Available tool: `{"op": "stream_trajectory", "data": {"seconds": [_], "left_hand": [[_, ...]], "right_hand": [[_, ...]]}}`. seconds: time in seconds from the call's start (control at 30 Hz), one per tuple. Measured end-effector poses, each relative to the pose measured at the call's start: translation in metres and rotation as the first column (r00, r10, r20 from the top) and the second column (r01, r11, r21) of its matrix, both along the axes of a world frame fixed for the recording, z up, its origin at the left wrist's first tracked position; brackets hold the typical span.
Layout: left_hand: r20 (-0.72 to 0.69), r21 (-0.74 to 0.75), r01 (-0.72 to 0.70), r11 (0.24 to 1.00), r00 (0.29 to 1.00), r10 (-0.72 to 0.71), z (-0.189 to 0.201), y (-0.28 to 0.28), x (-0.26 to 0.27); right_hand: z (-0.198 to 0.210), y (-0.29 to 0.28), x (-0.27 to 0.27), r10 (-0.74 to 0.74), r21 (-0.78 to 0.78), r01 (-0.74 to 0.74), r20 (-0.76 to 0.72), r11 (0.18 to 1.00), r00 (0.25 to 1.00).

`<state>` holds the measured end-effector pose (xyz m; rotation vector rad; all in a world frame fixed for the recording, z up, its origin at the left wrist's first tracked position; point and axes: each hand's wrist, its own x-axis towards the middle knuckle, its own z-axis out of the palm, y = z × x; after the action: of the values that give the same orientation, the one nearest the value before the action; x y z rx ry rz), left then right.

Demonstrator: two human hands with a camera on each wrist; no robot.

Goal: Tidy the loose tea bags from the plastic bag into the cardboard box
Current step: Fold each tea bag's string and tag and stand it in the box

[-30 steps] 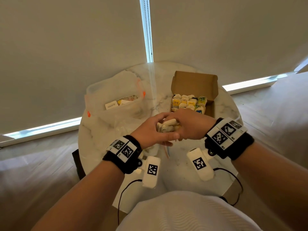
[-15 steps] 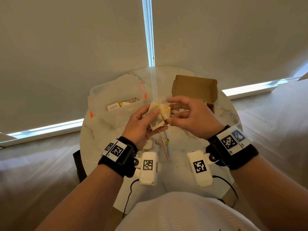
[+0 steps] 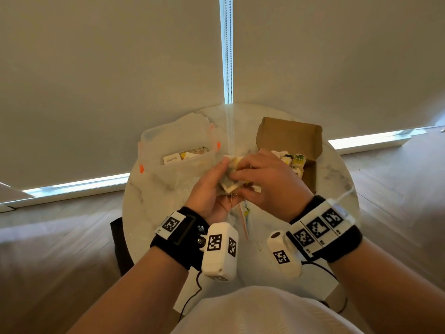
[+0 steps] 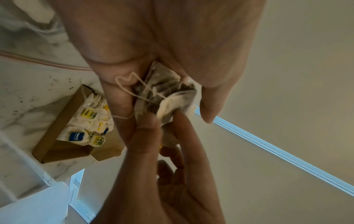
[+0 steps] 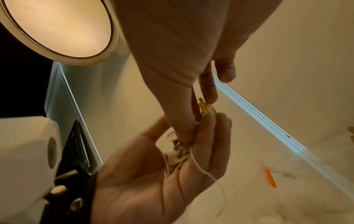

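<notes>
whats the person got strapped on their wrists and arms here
Each bare forearm has a black wristband carrying white square-code markers: left wristband, right wristband. A white boxy camera hangs under each wrist, also code-marked: left camera, right camera. Thin black cables trail down. No sleeves.

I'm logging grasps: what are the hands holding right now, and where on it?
Both hold one bunch of tea bags: the left hand cups its pouches, the right hand pinches its yellow tags.

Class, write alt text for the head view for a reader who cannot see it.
Both hands, left hand and right hand, hold a bunch of tea bags above a round marble table. A plastic bag lies left; an open cardboard box sits right.
</notes>
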<state>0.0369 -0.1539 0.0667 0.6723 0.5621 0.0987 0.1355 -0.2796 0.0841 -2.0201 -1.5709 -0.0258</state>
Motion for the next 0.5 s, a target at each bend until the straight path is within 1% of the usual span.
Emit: {"op": "stream_trajectory", "data": {"seconds": [0.13, 0.2, 0.27, 0.33, 0.4, 0.5], "left_hand": [[0.007, -0.056, 0.022, 0.998, 1.000, -0.021, 0.002, 0.002, 0.000], [0.005, -0.075, 0.026, 0.997, 1.000, -0.025, 0.002, 0.001, 0.000], [-0.008, -0.080, 0.024, 0.997, 1.000, -0.025, 0.001, 0.001, 0.000], [-0.022, -0.080, 0.016, 0.997, 1.000, -0.017, -0.001, 0.001, 0.000], [-0.031, -0.091, 0.006, 0.996, 0.999, -0.009, -0.002, 0.001, 0.001], [-0.047, -0.099, -0.032, 0.995, 0.998, 0.028, -0.005, -0.001, 0.002]], "right_hand": [[0.003, 0.002, 0.001, -0.027, 0.073, 0.027, 0.001, 0.997, 1.000], [0.006, 0.003, 0.001, -0.068, 0.133, 0.074, -0.048, 0.988, 0.997], [0.011, 0.003, 0.001, -0.125, 0.194, 0.157, -0.166, 0.969, 0.978], [0.017, 0.002, 0.005, -0.170, 0.228, 0.248, -0.313, 0.942, 0.934], [0.020, 0.001, 0.009, -0.197, 0.221, 0.321, -0.446, 0.921, 0.873], [0.022, -0.001, 0.017, -0.214, 0.188, 0.381, -0.572, 0.905, 0.792]]}}
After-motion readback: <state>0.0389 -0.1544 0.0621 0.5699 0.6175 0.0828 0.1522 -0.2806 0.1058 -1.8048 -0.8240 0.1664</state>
